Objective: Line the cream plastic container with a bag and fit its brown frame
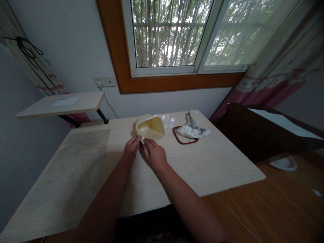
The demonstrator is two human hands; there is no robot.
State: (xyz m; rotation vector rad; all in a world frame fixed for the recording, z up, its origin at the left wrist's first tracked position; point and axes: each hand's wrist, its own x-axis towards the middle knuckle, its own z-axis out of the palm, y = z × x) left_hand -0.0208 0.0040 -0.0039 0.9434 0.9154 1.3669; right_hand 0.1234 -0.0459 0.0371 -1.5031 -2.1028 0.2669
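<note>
A cream plastic container [150, 127] lies on its side on the pale wooden table [222, 162], its opening facing me. My left hand [131, 148] and my right hand [153, 153] meet just in front of its rim. Both pinch a small white piece [142, 139] at the container's near edge with fingers closed. To the right lies a dark red rubber ring [178, 139], with a crumpled white plastic bag [193, 130] resting partly over it.
A small raised shelf [63, 104] stands at the table's back left. A wall socket with a cable [105, 82] is behind it. A dark wooden furniture piece [265, 131] and a curtain [278, 74] stand to the right, with wooden floor below.
</note>
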